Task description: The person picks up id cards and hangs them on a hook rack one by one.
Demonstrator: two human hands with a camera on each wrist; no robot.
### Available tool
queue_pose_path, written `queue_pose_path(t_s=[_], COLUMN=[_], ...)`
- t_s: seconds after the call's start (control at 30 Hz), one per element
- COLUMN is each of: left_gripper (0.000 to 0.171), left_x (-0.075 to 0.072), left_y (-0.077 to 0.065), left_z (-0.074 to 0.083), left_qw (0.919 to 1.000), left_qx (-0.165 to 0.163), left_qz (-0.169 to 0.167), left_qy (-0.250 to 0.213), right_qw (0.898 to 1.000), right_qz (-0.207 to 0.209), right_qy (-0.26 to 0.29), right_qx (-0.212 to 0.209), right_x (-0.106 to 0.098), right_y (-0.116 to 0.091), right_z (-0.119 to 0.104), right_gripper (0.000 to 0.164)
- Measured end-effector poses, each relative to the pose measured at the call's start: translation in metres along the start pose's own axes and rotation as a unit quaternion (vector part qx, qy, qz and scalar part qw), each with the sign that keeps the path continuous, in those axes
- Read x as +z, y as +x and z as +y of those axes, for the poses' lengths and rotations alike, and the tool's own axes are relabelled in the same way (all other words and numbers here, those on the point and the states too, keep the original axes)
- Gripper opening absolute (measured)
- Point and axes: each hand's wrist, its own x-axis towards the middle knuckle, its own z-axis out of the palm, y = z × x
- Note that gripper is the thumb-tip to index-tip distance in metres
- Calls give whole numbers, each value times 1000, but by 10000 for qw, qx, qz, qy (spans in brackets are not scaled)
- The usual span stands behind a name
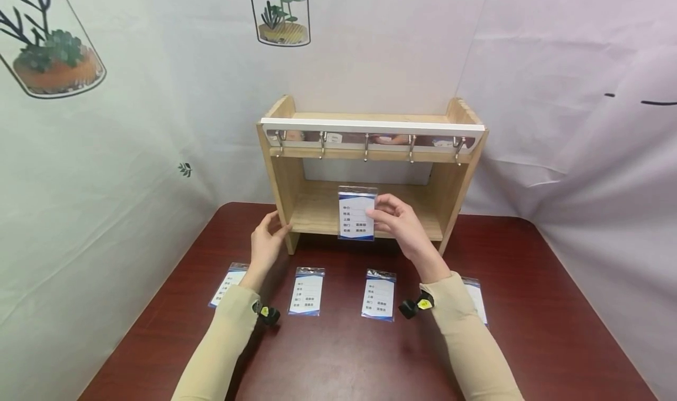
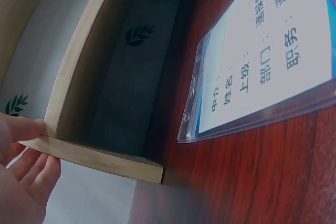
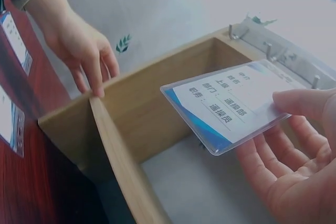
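A badge (image 1: 353, 216) is held up by its right edge in the right hand's (image 1: 399, 220) pinch, before the wooden shelf (image 1: 453, 195) and below the hook rail (image 1: 344, 126). The shelf's left side is gripped by the left hand (image 1: 267, 239). On the table (image 1: 338, 360), nearer, two middle badges (image 1: 306, 293) are laid apart; the leftmost badge (image 1: 224, 287) and rightmost badge (image 1: 478, 298) are partly covered by sleeves (image 1: 219, 342). Part of the shelf's lower board is hidden by the held badge. Reflections in the rail are hardly made out.
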Motion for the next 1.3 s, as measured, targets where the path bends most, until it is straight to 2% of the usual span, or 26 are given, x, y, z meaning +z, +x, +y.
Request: queue_pose_path(t_s=[0.23,0.63,1.03,1.3], left_gripper=[45,44,45,46], left_x=[1,1,1,1], left_y=[0,-1,-3,-3], left_z=[-2,-4,0,1], left_qw=[9996,9998,9999,9999], left_qx=[-66,17,-107,-124], left_qz=[-11,20,-11,-28], left_qy=[-289,-191,73,-43], right_qw=[9993,9977,9966,9968], right_qz=[-63,-105,-88,-70], right_qy=[372,666,818,789], right_qx=[-37,-86,-100,-65], right_x=[20,49,73,94], right_y=[13,30,45,55], right_z=[-5,-12,-15,-17], right_gripper=[12,12,14,9])
